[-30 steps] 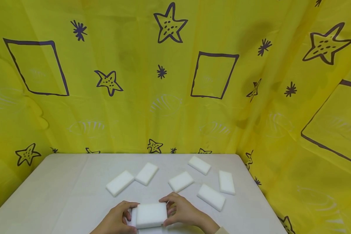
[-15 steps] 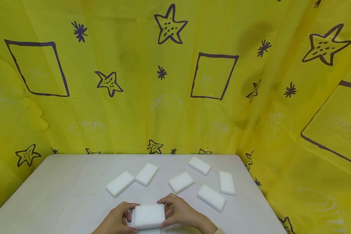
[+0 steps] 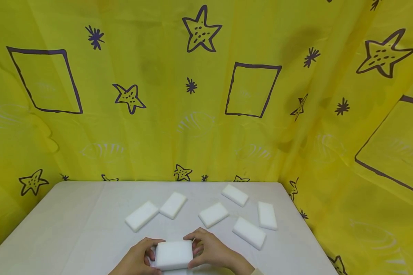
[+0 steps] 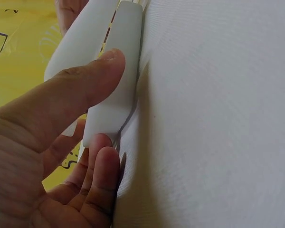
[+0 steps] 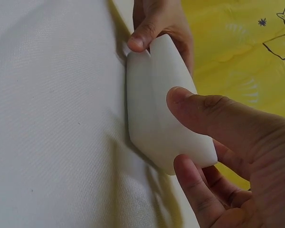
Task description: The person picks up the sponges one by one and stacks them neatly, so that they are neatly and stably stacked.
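A white sponge block (image 3: 174, 255) lies over a second one in front of me, and from above it covers most of it. My right hand (image 3: 211, 250) grips the upper block at its right end, thumb at the near side, fingers at the far side. With my left hand (image 3: 139, 256) I hold the lower sponge block (image 4: 126, 33) by its left end, as the left wrist view shows. That lower block lies flat against the table. A narrow wedge-shaped gap separates the two blocks at the left end in the right wrist view.
On the white-covered table (image 3: 72, 221) several more white sponge blocks lie scattered: two at the back left, a loose group at the right including one nearby block (image 3: 249, 233). A yellow curtain (image 3: 151, 133) with starfish drawings surrounds the table's back and sides.
The upper sponge block has slid slightly left, together with my right hand, so it now covers the lower block's left end that stuck out before. My left hand has hardly moved.
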A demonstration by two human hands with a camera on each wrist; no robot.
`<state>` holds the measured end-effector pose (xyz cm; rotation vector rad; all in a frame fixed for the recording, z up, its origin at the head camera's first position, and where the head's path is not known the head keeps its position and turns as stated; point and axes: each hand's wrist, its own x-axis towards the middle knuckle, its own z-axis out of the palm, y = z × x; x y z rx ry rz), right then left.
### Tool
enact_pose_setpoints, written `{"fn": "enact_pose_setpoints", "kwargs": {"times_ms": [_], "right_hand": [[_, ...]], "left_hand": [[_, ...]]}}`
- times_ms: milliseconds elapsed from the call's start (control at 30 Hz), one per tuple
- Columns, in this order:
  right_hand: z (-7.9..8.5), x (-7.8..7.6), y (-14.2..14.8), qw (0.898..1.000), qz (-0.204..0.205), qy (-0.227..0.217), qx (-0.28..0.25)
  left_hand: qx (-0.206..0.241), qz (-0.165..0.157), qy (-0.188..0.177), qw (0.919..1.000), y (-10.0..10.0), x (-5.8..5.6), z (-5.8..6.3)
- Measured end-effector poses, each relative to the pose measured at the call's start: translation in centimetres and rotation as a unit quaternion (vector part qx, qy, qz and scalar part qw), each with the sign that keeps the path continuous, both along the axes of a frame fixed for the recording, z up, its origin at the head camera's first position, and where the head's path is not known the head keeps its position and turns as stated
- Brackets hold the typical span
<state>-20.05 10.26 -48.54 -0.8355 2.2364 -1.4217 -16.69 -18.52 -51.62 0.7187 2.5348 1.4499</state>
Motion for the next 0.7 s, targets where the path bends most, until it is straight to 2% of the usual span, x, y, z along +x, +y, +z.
{"fn": "enact_pose_setpoints", "kwargs": {"times_ms": [700], "right_hand": [[0.46, 0.06, -0.45, 1.0, -0.006, -0.003, 0.008]], "left_hand": [[0.005, -0.011, -0.004, 0.9999, -0.1, -0.18, 0.01]]}}
